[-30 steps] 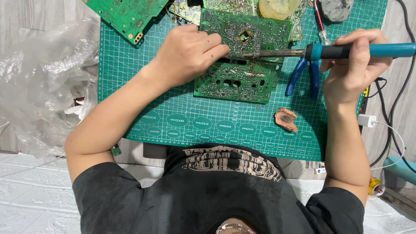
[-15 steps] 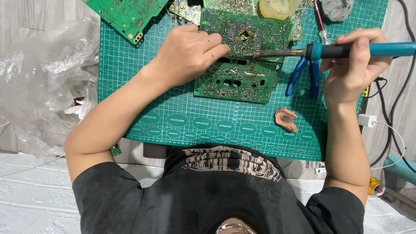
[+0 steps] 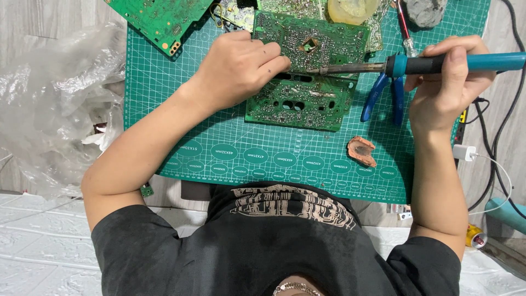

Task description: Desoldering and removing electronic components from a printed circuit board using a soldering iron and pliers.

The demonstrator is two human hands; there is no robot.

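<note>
Circuit board (image 3: 307, 82) is lying on the green cutting mat (image 3: 263, 148), in its far middle part. At the far left, crumpled clear plastic (image 3: 49, 104) is lying beside the mat, and another green board (image 3: 161, 19) is sitting at the mat's far left corner. The left hand (image 3: 238, 68) is pressing down on the circuit board's left edge with curled fingers. To the right, the right hand (image 3: 446, 82) is gripping a blue soldering iron (image 3: 438, 63), and its tip is touching the board. Blue pliers (image 3: 383, 96) are lying near this hand.

Left hand (image 3: 238, 68) pressing circuit board (image 3: 307, 82), right hand (image 3: 446, 82) gripping soldering iron (image 3: 416, 64) — tip on board
</note>
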